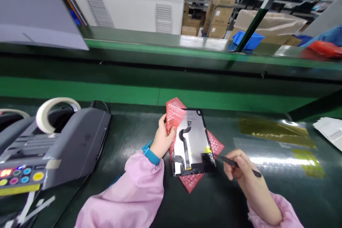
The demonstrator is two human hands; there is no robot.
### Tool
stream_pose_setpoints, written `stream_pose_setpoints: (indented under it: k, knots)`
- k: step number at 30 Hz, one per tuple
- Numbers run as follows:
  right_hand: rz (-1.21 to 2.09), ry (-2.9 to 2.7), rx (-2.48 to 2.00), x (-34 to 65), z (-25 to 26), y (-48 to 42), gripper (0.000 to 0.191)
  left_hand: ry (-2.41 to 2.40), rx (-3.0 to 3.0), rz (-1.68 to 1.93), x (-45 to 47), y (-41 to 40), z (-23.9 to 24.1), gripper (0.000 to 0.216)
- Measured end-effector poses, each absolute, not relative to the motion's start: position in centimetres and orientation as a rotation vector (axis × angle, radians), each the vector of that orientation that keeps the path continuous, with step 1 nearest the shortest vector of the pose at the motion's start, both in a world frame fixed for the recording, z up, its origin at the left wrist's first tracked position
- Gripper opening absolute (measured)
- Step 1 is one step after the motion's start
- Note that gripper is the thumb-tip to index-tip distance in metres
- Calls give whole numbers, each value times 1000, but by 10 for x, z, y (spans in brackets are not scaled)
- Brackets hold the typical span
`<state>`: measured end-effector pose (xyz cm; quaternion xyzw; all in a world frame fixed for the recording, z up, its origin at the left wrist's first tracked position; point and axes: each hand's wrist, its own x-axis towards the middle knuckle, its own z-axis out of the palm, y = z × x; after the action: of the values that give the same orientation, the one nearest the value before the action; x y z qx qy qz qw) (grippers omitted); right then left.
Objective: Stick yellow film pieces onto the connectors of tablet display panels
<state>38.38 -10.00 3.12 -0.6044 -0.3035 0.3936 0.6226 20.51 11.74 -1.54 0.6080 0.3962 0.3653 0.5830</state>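
A tablet screen panel (pixel 196 131) lies with its silvery back up on a pink bubble-wrap bag (pixel 190 183) in the middle of the bench. Dark flex cables and black tape cross its back, and a small yellow piece (pixel 207 149) sits near its lower right edge. My left hand (pixel 164 137) grips the panel's left edge through a folded part of the bubble wrap, thumb on top. In my right hand (pixel 242 169) is a pair of dark tweezers (pixel 227 160), held like a pen. Their tip reaches the panel's right edge beside the yellow piece.
At the left stands a grey tape dispenser (pixel 77 142) with a roll of cream tape (pixel 44 115) on it. Amber film sheets (pixel 275 132) lie on the bench at the right, near white papers (pixel 331 133). A green ledge (pixel 160 48) runs along the back.
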Motion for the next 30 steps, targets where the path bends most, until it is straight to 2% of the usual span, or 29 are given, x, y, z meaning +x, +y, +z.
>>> stream_pose_setpoints:
  k: [5,9,12,18,22,30]
  knots:
    - [1014,-705,-1417,374,13,-114,35,862,1697,964,180,85,-20,66]
    - [1108,-729,-1493,381,12,-120,34,914,2216,1143,163,84,-5,59]
    - [1176,-762,-1546,388,18,-116,36,663,2448,1006,156,84,9,50]
    - [1266,-774,-1623,392,22,-96,37,122,2550,707,155,66,13,39]
    - [1299,-718,-1603,388,17,-91,39,84,2594,577,155,64,11,35]
    - [1327,-677,-1602,382,20,-92,35,-9,2621,652,154,72,13,28]
